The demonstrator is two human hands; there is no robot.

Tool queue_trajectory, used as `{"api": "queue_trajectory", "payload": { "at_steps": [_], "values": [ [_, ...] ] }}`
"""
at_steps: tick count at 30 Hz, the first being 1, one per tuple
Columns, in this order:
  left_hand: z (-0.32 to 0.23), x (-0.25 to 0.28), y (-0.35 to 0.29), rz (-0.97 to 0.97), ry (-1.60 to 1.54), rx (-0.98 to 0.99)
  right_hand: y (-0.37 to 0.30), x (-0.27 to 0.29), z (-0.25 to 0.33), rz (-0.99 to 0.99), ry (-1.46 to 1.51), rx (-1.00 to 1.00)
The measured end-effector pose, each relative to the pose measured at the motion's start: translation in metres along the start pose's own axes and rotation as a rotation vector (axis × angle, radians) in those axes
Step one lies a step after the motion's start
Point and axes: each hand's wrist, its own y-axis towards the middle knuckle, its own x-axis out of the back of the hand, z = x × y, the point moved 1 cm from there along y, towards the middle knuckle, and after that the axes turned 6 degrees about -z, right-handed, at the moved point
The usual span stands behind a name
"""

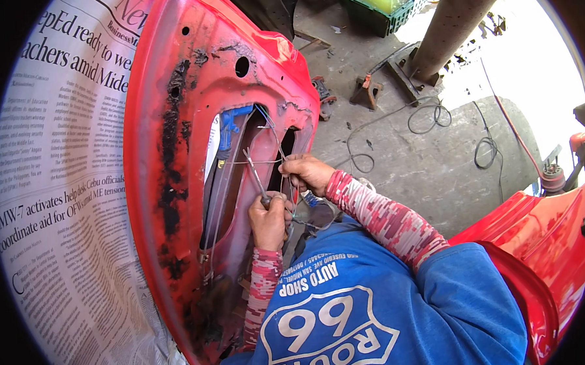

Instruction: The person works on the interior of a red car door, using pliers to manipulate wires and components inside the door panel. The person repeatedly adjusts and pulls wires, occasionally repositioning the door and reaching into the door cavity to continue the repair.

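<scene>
My left hand (269,224) is closed around a slim tool with a long metal shaft (255,173), which points up and away over the opening of a red car door (226,81). Whether it is a screwdriver or another tool I cannot tell. Just right of it, my right hand (307,173) pinches thin wire (279,140) that runs up along the door's inner panel. More wire strands hang below the fingers, between both hands. Inside the opening, a blue fitting (227,134) shows. Dark residue marks the bare panel.
Newspaper sheets (76,159) cover the area left of the door. On the concrete floor (409,158) lie loops of cable (430,116), near a rusty stand (365,92) and a thick post (452,25). A green crate (390,21) stands at the back; red bodywork (537,243) is at right.
</scene>
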Motion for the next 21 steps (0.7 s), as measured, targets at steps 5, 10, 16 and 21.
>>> {"api": "queue_trajectory", "payload": {
  "at_steps": [5, 10, 16, 21],
  "values": [
    [0.003, -0.001, 0.0, 0.008, 0.026, -0.008, 0.007, -0.007, 0.003, -0.117, -0.204, 0.012],
    [0.008, -0.003, -0.001, 0.022, 0.068, -0.086, 0.012, -0.004, -0.004, -0.214, -0.213, 0.083],
    [0.014, -0.002, 0.0, -0.011, 0.115, -0.16, 0.01, 0.0, -0.004, -0.159, -0.116, 0.021],
    [0.007, -0.001, -0.002, -0.013, 0.057, -0.073, 0.0, 0.007, 0.008, 0.011, -0.055, -0.057]
  ]
}}
